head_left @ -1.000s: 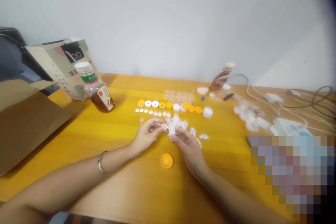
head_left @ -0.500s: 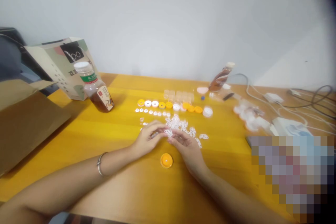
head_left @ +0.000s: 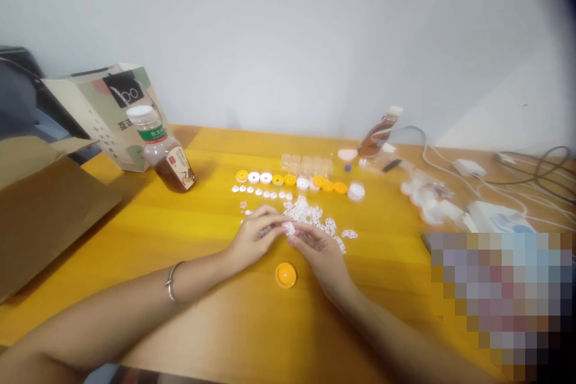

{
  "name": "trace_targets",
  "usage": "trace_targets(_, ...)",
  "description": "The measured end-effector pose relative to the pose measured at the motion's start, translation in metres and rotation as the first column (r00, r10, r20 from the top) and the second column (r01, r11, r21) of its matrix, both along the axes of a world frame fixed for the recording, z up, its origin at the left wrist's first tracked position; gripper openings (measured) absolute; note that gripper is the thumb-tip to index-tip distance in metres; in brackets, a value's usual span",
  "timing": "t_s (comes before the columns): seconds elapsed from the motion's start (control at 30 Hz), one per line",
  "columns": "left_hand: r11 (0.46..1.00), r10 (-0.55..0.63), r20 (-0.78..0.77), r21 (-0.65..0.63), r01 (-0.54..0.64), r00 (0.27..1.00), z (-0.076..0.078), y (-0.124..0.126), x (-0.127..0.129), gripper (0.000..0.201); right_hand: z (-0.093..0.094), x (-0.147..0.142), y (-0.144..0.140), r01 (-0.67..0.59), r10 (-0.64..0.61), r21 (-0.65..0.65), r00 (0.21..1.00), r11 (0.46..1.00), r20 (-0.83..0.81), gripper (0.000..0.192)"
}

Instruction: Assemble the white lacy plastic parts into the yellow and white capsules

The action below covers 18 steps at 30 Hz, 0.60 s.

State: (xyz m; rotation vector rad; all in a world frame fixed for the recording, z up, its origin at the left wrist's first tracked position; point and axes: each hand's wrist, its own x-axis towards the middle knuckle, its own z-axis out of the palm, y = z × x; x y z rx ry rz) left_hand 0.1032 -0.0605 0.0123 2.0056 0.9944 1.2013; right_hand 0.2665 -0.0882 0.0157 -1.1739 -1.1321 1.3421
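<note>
The left hand [head_left: 257, 234] and the right hand [head_left: 321, 246] are close together, and their fingertips pinch one small white piece [head_left: 288, 228] between them, above the desk [head_left: 202, 324]. The piece is too small to see well. Nearer the person, just below the hands, sits a round orange cup [head_left: 285, 275]. Just past the fingers is a messy pile of white pieces [head_left: 303, 211] with holes in them. Behind that is a row of tiny white bits [head_left: 266, 194], then a row of orange and white round caps [head_left: 302, 183], then some clear little boxes [head_left: 308, 165]. Far to the left, a big bottle [head_left: 168, 165] of brown drink is in front of a paper bag [head_left: 101, 111]
</note>
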Motion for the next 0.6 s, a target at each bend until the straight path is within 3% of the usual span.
trace_targets(0.2,1.000,-0.003,0.001,-0.015,0.003,1.000,0.0019,-0.0015,0.0004,0.020,-0.0006,-0.0001,-0.0004,-0.002,0.002,-0.002,1.000,1.000,-0.023,0.025)
trace_targets(0.4,0.986,-0.019,0.051,-0.166,0.027,0.999,0.0013,-0.0034,0.0030,0.020,0.0000,-0.0003,-0.0004,-0.017,0.017,0.007,1.000,1.000,-0.023,0.024)
trace_targets(0.6,0.972,-0.003,0.095,-0.233,0.025,0.995,0.0003,-0.0033,0.0046,0.019,0.0034,-0.0008,-0.0002,-0.021,0.020,0.000,0.998,1.000,-0.052,0.024)
